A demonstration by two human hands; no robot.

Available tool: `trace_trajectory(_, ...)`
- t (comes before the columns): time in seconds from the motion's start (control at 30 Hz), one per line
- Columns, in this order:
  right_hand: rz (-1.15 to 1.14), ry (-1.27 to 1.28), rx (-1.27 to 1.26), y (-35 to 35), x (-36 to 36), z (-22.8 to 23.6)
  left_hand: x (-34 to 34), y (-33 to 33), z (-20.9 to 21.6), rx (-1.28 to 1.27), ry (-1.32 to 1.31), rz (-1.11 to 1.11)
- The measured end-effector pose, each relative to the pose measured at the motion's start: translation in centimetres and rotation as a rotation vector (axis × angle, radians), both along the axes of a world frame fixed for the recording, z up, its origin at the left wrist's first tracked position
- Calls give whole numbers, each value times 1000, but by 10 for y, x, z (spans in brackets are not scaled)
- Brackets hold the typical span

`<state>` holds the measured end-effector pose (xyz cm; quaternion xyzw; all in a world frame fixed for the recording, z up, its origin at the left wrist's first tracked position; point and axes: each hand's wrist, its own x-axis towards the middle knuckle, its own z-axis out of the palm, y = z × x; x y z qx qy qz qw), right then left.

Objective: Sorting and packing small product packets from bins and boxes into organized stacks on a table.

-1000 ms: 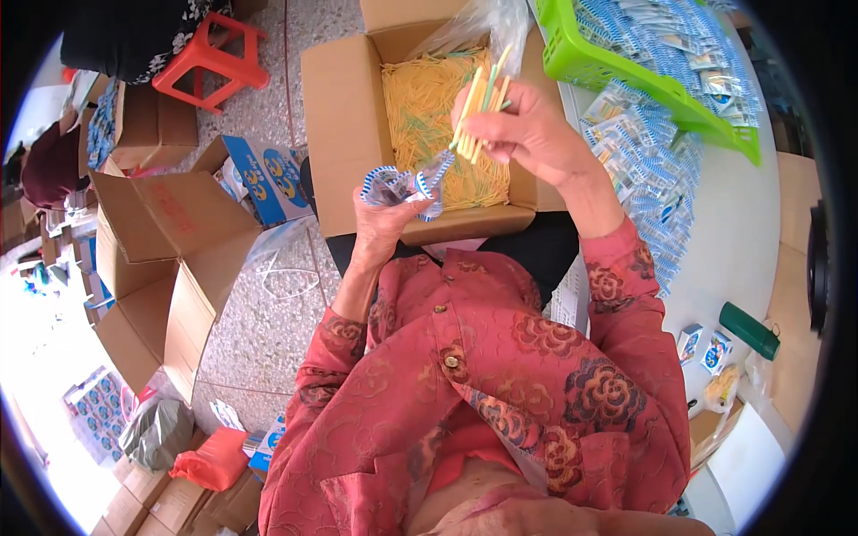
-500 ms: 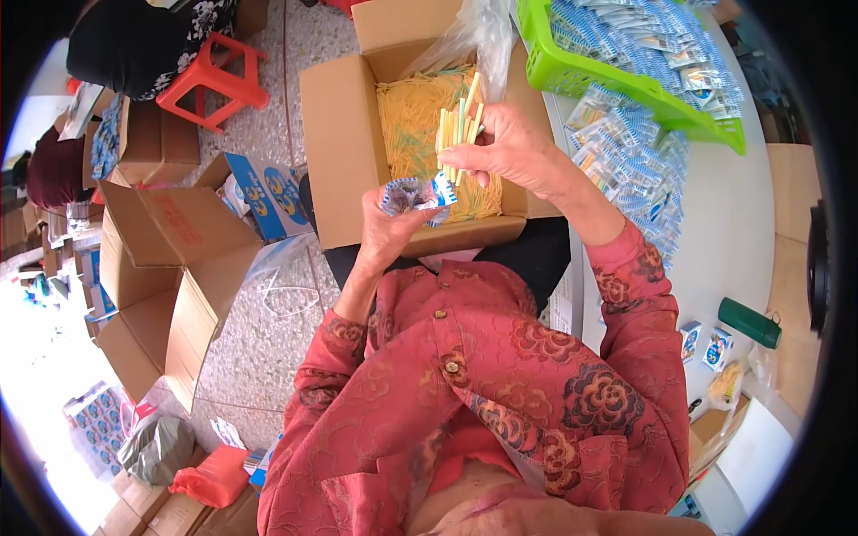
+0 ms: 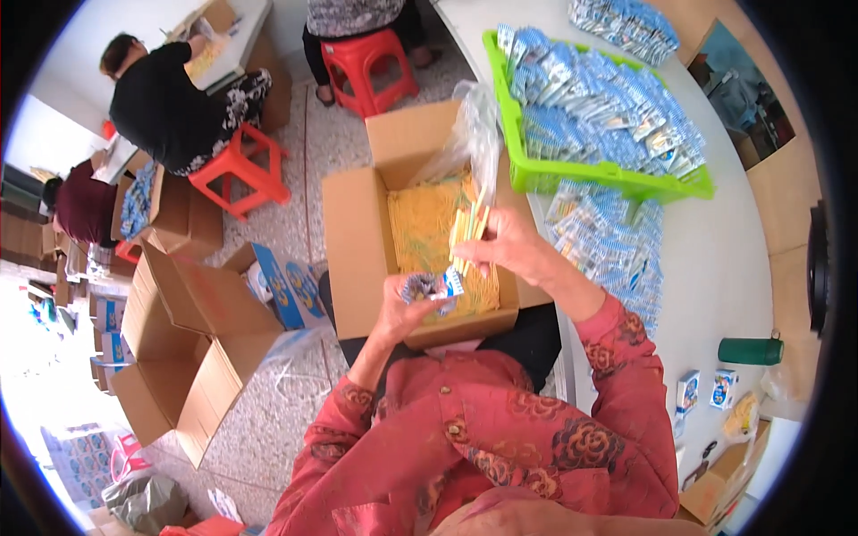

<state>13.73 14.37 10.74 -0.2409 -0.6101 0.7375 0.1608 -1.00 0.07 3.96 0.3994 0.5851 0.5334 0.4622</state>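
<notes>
My left hand is closed around a small blue-and-white packet with its mouth open and a clear, striped part near the fingers. Pinched in my right hand is a bundle of thin pale-yellow sticks, one or two of them sticking up above the others. The lower ends of the bundle are close to the packet; whether they touch is unclear. Both hands are over an open cardboard box, which holds a thick layer of similar yellow sticks with some greenish ones.
On the white table at right, a green basket is heaped with blue-and-white packets, and more packets lie beside it. A dark green bottle lies farther along. Left are an empty carton, red stools and seated people.
The view has tilted up, so the hands and box sit lower and more of the room shows. Both hands keep their holds, with the stick bundle still close to the packet.
</notes>
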Motion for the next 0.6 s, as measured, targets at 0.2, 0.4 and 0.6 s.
trace_trajectory(0.2, -66, 101, 10, -2, 18, 21, 12, 13, 16, 49, -56, -33)
trace_trajectory(0.4, -224, 274, 234, 3, 42, 44, 34, 34, 27, 53, -404, -56)
trace_trajectory(0.6, -265, 301, 425, 1, 67, 46, 54, 41, 26, 29, -532, -143)
